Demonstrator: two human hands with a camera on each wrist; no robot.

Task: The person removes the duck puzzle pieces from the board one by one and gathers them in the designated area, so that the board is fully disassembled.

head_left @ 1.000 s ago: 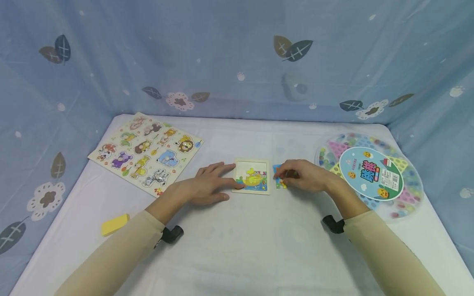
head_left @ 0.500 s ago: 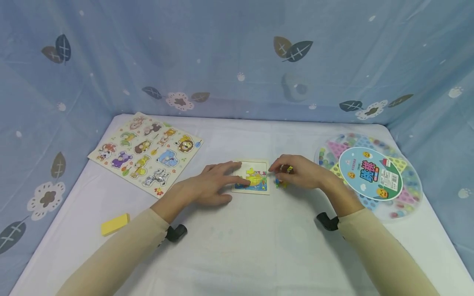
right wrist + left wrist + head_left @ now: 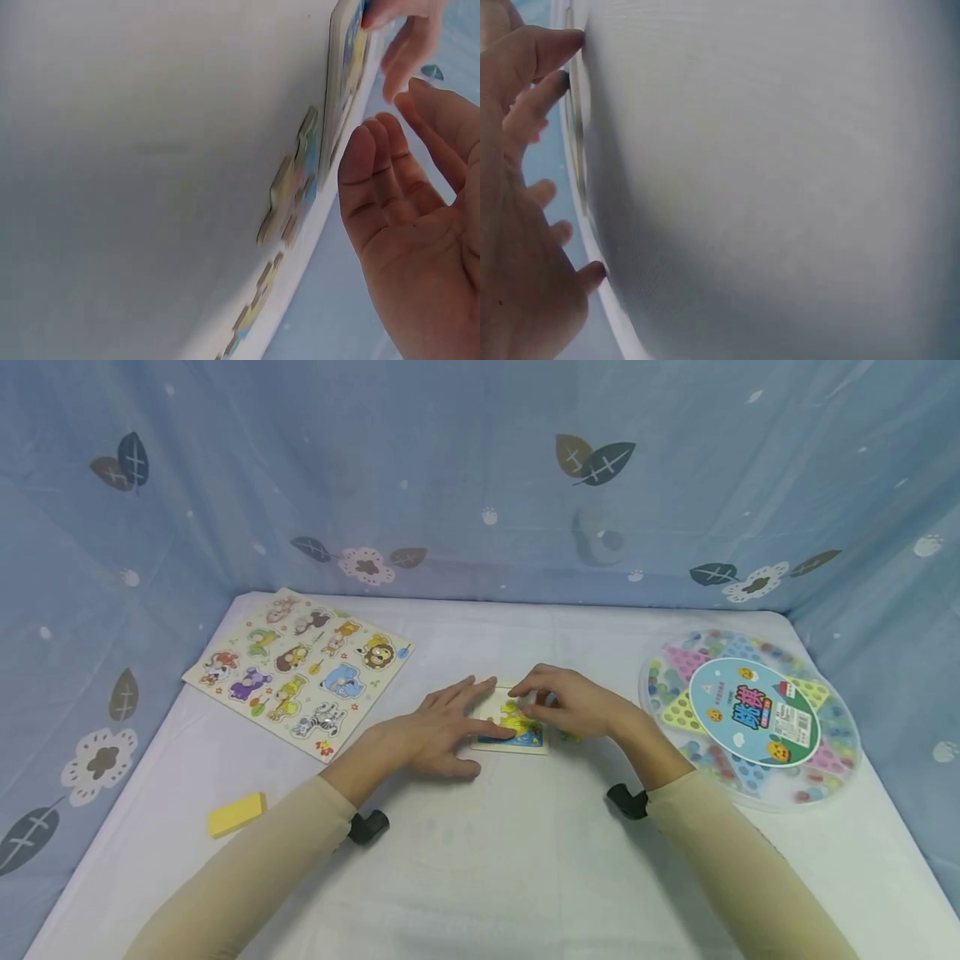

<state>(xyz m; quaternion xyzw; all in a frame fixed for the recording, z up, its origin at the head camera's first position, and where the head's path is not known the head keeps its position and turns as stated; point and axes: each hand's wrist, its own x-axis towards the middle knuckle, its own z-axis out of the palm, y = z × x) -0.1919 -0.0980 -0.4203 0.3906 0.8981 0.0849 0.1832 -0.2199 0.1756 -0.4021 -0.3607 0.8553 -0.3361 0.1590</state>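
Observation:
A small square jigsaw puzzle (image 3: 517, 721) with a yellow and blue picture lies in a pale wooden frame (image 3: 510, 751) at the middle of the table. My left hand (image 3: 438, 737) reaches over the frame's left side, fingers spread, with the index fingertip on the picture. Over the frame's upper right, my right hand (image 3: 576, 700) holds thumb and index finger together on a puzzle piece, mostly hidden by the fingertips. Beneath this hand, loose puzzle pieces (image 3: 289, 187) lie just right of the frame; in the head view the hand covers most of them.
An animal peg-puzzle board (image 3: 300, 672) lies at the back left. A yellow block (image 3: 237, 814) sits near my left forearm. To the right is a round, clear box of marbles (image 3: 678, 747) with a blue label. A blue patterned cloth (image 3: 480, 485) hangs behind the table.
My right hand has lifted a puzzle piece from the loose ones and moved left over the frame. My left hand has slid slightly right, its index finger farther onto the picture.

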